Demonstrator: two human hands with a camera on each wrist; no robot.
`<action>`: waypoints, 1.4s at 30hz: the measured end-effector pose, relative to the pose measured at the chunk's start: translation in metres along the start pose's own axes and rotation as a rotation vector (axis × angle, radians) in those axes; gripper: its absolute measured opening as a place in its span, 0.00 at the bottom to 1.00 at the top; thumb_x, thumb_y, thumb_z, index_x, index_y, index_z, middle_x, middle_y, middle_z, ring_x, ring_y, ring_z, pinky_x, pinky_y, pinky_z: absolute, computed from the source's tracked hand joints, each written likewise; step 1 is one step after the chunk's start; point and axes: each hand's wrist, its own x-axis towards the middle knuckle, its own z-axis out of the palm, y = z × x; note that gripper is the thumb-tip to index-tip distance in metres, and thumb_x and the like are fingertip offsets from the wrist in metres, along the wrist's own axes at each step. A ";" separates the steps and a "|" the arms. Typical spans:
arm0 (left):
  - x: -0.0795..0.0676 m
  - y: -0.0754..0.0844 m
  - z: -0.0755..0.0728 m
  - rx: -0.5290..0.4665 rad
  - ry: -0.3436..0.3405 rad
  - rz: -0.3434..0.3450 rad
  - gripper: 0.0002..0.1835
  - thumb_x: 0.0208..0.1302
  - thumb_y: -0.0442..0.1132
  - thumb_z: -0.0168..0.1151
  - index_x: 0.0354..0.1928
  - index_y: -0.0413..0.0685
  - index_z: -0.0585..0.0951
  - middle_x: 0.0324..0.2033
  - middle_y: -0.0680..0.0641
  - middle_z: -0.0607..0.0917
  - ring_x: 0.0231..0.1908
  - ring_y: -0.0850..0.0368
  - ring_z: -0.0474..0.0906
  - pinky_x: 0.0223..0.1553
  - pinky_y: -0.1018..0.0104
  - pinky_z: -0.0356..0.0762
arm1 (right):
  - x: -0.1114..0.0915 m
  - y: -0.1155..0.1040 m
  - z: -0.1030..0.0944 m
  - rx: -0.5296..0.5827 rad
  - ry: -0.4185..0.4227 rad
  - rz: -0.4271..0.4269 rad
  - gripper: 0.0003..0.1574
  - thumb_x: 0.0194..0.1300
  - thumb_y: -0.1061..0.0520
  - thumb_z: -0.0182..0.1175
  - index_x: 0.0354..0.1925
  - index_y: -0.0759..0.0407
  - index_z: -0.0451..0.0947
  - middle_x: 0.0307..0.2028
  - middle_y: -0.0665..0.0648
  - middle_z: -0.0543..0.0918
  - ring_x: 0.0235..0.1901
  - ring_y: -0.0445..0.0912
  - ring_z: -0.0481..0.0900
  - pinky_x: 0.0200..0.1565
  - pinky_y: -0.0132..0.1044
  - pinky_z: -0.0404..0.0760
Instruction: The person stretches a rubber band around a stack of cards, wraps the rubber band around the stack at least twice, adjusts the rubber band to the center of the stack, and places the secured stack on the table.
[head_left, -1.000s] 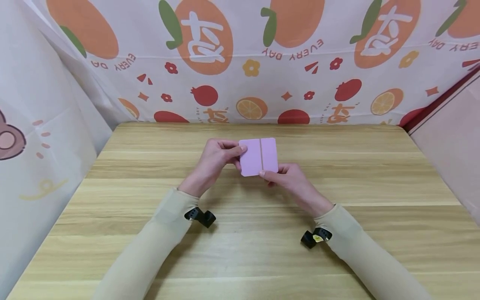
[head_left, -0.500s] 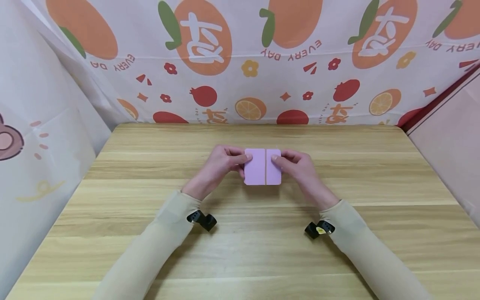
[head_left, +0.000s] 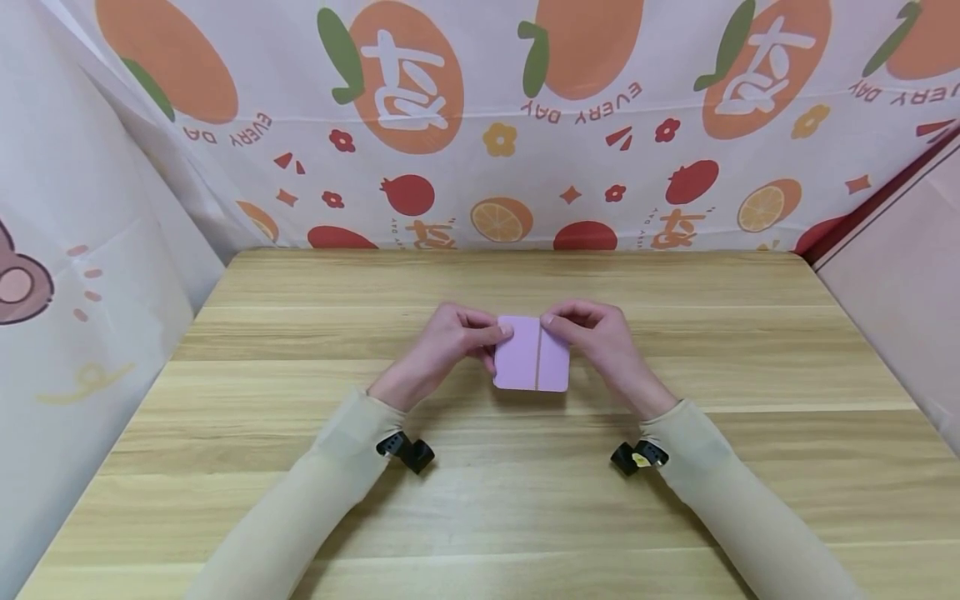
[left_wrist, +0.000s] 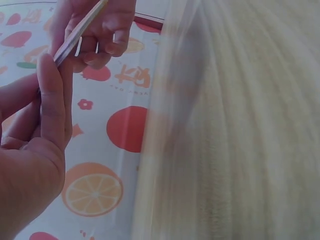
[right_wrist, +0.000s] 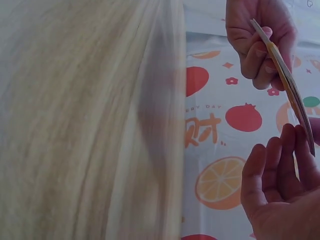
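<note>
A thin stack of square lilac cards (head_left: pixel 517 362) with rounded corners is held up over the table, a tan rubber band (head_left: pixel 537 367) running down it right of its middle. My left hand (head_left: pixel 455 342) pinches the stack at its upper left edge, thumb on the near face. At the upper right, my right hand (head_left: pixel 596 337) pinches the top edge, with the thumb tip right beside the band. Seen edge-on in the right wrist view, the stack (right_wrist: pixel 289 82) shows several thin layers, slightly bowed. Most fingers are behind it in the head view.
The wooden table (head_left: pixel 480 517) spreads out under both arms. A white cloth with fruit prints (head_left: pixel 300 108) hangs along its back edge, and another pale cloth (head_left: pixel 90 250) stands at the left. Small black cameras (head_left: pixel 416 456) sit on both wrists.
The stack has come lower and slightly right, toward the person. The right hand has moved from the lower right corner up to the top edge near the band; the left keeps its pinch.
</note>
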 end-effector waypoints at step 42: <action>0.003 -0.010 -0.004 0.059 -0.091 0.005 0.08 0.60 0.33 0.62 0.34 0.32 0.83 0.22 0.41 0.82 0.16 0.55 0.77 0.28 0.61 0.80 | 0.000 0.011 0.002 -0.026 -0.018 0.051 0.17 0.57 0.48 0.67 0.38 0.60 0.83 0.38 0.56 0.84 0.40 0.48 0.75 0.39 0.35 0.73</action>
